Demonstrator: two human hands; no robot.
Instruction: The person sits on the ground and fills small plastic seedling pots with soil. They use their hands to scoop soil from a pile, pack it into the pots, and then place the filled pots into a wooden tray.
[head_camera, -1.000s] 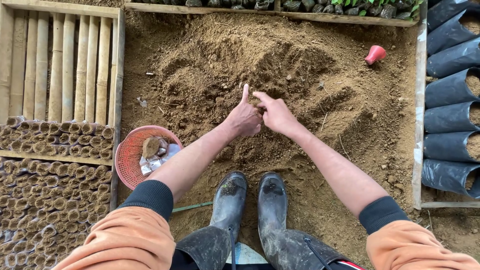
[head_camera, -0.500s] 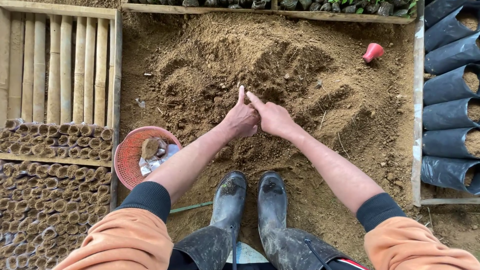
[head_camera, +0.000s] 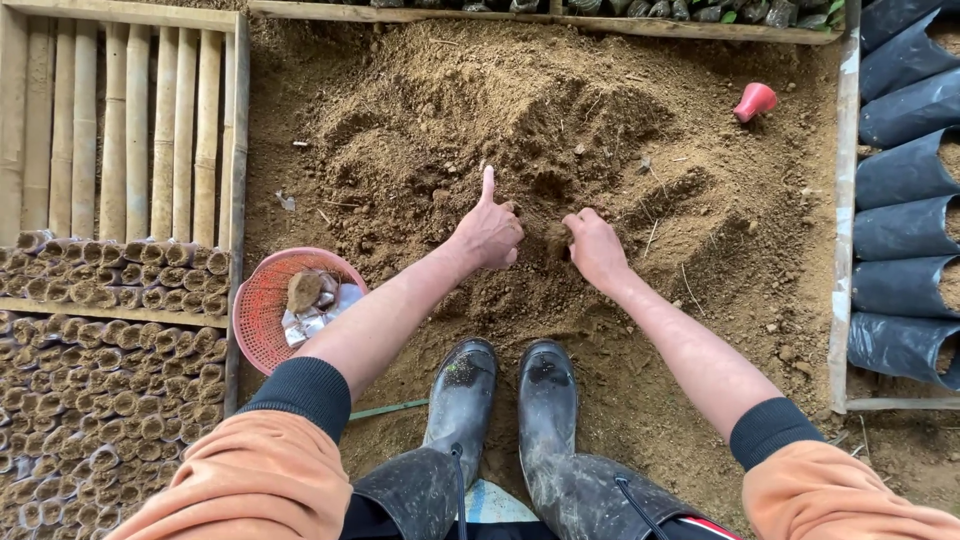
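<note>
- The soil heap (head_camera: 520, 130) fills the middle of the ground, its bulk at the far side and its slope running down toward the black rubber boots (head_camera: 505, 400) at the near edge.
- A bamboo-slat rack (head_camera: 110, 120) lies at the far left, its slats running away from the person.
- Below it, rows of small soil-filled tubes (head_camera: 100, 360) are packed side by side with their open ends up.
- Black grow bags (head_camera: 905, 180) lie stacked along the right edge, their long axes roughly left to right and their mouths toward the right.
- A red mesh basket (head_camera: 265, 320) sits just left of the left forearm, holding a clod of soil and some pale wrappers.
- The left hand (head_camera: 487, 235) rests on the near slope of the heap, fingers curled under and thumb sticking straight up toward the heap's far side; what it holds, if anything, cannot be told.
- The right hand (head_camera: 595, 245) is just beside it, a little apart, fingers bunched and closed on a clump of soil at the heap's surface.
- A small red cup (head_camera: 754, 102) lies tipped over on the soil at the far right, mouth pointing down-left.
</note>
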